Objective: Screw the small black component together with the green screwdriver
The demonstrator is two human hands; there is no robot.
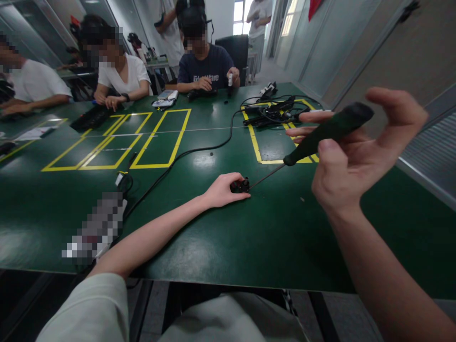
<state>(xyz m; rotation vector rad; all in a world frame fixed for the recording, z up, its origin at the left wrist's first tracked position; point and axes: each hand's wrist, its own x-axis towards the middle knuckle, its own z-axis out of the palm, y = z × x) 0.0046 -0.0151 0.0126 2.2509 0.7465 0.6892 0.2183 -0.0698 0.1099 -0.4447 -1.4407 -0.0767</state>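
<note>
My left hand point(223, 190) rests on the green table point(270, 237) with its fingers closed on a small black part point(240, 185). My right hand point(351, 156) is raised at the right and holds a screwdriver point(326, 134) by its dark green handle, thumb and fingers loosely around it. The thin metal shaft slopes down to the left, and its tip meets the small black part beside my left fingers.
A black cable point(185, 154) runs across the table to a tangle of black cables and devices point(272, 111) inside a yellow-taped box. More yellow tape boxes point(117, 142) lie left. A blurred object point(96, 228) sits near the front edge. Three people sit at the far side.
</note>
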